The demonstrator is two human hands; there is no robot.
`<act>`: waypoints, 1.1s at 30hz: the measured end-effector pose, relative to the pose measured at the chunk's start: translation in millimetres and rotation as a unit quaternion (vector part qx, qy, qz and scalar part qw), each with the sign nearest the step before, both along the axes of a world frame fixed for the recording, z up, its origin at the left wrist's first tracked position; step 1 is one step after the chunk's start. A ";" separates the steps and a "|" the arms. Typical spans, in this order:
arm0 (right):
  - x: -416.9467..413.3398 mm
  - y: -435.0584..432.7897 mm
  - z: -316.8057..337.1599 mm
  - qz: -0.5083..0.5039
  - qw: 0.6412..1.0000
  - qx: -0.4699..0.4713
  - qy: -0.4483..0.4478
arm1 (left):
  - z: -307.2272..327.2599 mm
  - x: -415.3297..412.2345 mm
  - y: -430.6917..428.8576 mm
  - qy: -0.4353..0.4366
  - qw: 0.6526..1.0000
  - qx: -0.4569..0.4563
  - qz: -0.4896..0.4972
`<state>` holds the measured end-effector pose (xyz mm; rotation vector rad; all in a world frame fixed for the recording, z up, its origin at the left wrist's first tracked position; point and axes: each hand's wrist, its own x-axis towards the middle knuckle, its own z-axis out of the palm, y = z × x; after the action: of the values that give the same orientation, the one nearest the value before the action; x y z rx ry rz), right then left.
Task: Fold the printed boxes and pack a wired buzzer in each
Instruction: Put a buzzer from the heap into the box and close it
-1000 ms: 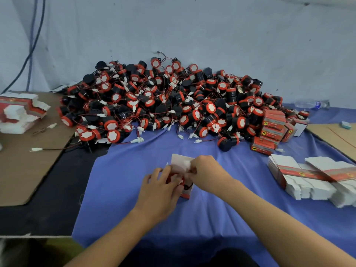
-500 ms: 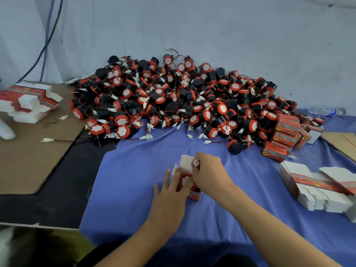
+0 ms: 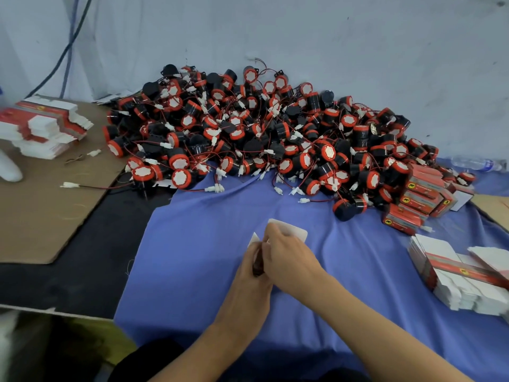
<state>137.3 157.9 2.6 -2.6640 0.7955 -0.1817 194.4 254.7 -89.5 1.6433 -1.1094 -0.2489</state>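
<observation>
On blue cloth (image 3: pixel 192 244), left hand (image 3: pixel 248 279) and right hand (image 3: pixel 289 257) — seemingly curled — clasp box (image 3: pixel 296 231).

Dark table (image 3: pixel 68 285) bears blue cloth (image 3: pixel 206 244), cardboard (image 3: pixel 41 216), buzzers (image 3: pixel 261 133).

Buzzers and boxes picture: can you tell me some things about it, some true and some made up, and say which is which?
1. The left hand and the right hand hold one small box over the blue cloth. True.
2. The buzzer pile lies beyond the hands, against the wall. True.
3. The buzzers are green and yellow. False: they are black with red rims and white faces.
4. The folded red boxes stand on the brown cardboard at the left. False: they stand at the right, beside the pile. Flat unfolded boxes lie on the cardboard.
</observation>
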 end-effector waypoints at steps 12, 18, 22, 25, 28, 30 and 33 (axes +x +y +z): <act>-8.4 -9.9 0.7 -0.005 0.998 0.064 -0.018 | -2.7 -2.8 7.3 -0.041 0.998 0.036 -0.008; 2.0 -7.3 -0.3 -0.025 0.999 0.006 0.019 | -8.5 -1.1 3.7 0.099 0.994 0.027 -0.026; 1.2 -8.8 -0.1 0.032 0.996 -0.037 0.073 | -13.1 -1.7 6.7 -0.007 0.998 0.056 0.002; 1.9 -7.0 -8.6 0.037 0.993 -0.080 0.082 | -16.4 0.1 8.6 -0.090 0.989 0.115 0.021; 2.5 -7.1 -13.5 0.038 0.992 -0.094 0.072 | -15.8 -2.2 7.6 -0.086 0.991 0.101 0.015; -1.5 -10.1 -15.0 0.083 0.990 -0.100 0.061 | -14.3 -3.1 7.4 -0.077 0.994 0.080 0.013; -22.0 -13.1 -20.2 0.048 0.989 0.001 -0.138 | -10.9 -2.4 10.0 -0.076 0.996 0.056 -0.006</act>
<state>115.4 144.9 -17.6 -2.5911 0.5787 -0.5110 192.0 264.6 -100.3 1.7786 -1.2378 -0.1985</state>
